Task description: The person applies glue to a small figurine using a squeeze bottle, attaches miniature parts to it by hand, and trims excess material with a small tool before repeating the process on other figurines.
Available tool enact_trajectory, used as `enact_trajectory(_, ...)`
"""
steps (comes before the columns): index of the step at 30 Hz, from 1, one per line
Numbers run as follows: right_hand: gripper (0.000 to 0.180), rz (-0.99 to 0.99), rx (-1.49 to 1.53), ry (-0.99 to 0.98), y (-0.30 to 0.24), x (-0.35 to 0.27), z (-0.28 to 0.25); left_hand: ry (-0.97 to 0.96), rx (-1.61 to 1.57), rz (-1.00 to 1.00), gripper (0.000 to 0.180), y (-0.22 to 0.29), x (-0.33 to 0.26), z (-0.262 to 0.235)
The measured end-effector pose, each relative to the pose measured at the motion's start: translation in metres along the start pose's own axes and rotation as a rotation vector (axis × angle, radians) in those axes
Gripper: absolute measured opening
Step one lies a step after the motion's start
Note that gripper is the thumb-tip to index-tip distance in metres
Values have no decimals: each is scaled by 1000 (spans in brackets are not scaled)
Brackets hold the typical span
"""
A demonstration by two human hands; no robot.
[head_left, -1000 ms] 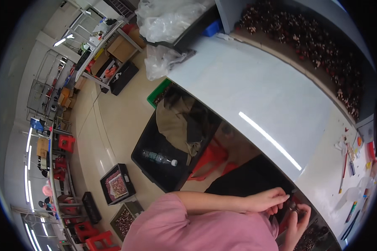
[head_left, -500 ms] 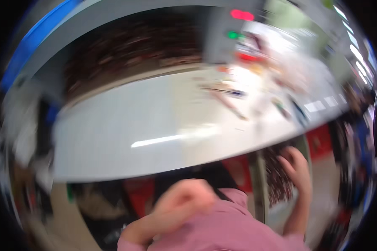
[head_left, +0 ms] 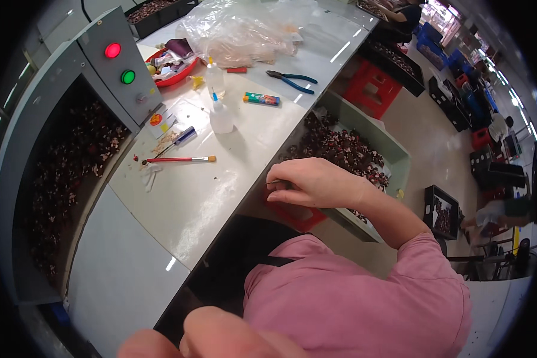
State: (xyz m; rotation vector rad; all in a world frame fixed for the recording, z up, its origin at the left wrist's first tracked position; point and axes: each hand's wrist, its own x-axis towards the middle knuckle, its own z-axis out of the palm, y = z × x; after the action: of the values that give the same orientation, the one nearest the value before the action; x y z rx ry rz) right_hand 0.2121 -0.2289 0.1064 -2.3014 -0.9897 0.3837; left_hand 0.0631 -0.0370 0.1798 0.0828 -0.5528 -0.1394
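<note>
**Right hand curled over parts tray, left hand blurred at frame bottom**

Our right hand (head_left: 313, 182) sat at the table (head_left: 221, 197) edge, fingers curled in and pressed together, knuckles up. Something small and dark seemed to be tucked under the fingertips, but we could not tell what. The hand hung just over the near end of the grey-green tray (head_left: 394, 155), which sat below the table edge and was full of small dark reddish parts (head_left: 340, 146).

Our left hand (head_left: 215, 337) showed only as blurred fingers at the bottom edge, very close to the camera. We could not tell whether it was spread or held anything. Pink sleeve (head_left: 364, 298) covered the right arm to just past the elbow.

On the table, well apart from the right hand:
- red-handled brush (head_left: 179, 159), lying flat
- two clear squeeze bottles (head_left: 221, 116), upright, one behind the other
- blue-handled pliers (head_left: 291, 80)
- small multicoloured lighter-shaped item (head_left: 261, 99)
- red bowl (head_left: 173, 65) of odds and ends
- crumpled clear plastic bag (head_left: 238, 36)

At the left stood a grey control box (head_left: 116, 65) with one red and one green lamp, above a bin (head_left: 71, 173) of more dark parts. Black trays (head_left: 440, 206) sat on the floor to the right.
</note>
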Motion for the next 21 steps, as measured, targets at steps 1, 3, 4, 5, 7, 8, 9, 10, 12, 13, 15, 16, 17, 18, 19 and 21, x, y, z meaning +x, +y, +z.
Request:
enact_trajectory(1,25,10,4,4,-2,1,1,-2,-10,-9,60,1,0,-1)
enact_trajectory(3,26,-25,0,-5,-5,3,1,-13,-29,-23,63,-1,2,-5)
enact_trajectory(4,26,-19,-2,-3,-4,2,2,-21,-38,-27,64,-3,3,-8)
enact_trajectory(5,26,-32,12,-3,-2,2,4,-29,-47,-31,65,-5,4,-11)
enact_trajectory(7,26,-44,29,-5,-1,0,8,-39,-60,-35,68,-7,4,-15)
enact_trajectory(8,25,-22,19,-28,-2,-1,7,-42,-67,-36,69,-8,4,-18)
enact_trajectory(9,24,-5,10,-56,-4,0,7,-45,-69,-31,71,-8,4,-19)
enact_trajectory(10,24,-6,12,-63,-4,1,6,-46,-72,-25,72,-7,4,-20)
enact_trajectory(12,24,1,1,-68,-3,7,8,-50,-76,-10,75,-3,4,-24)
enact_trajectory(13,24,-3,1,-76,-1,10,12,-53,-77,-2,76,1,3,-28)
enact_trajectory(15,25,-51,29,-10,4,20,18,-64,-73,15,79,12,4,-36)
enact_trajectory(16,25,-62,30,-13,4,26,21,-72,-67,22,81,20,5,-39)
enact_trajectory(17,25,-56,34,4,4,30,23,-81,-60,27,82,26,8,-41)
enact_trajectory(18,24,-50,38,22,4,34,25,-91,-54,32,83,31,11,-42)
enact_trajectory(19,24,-52,39,-9,5,20,21,-82,-60,59,85,20,8,-36)
enact_trajectory(21,23,-24,55,-14,-7,8,13,-106,-35,107,88,12,2,-14)
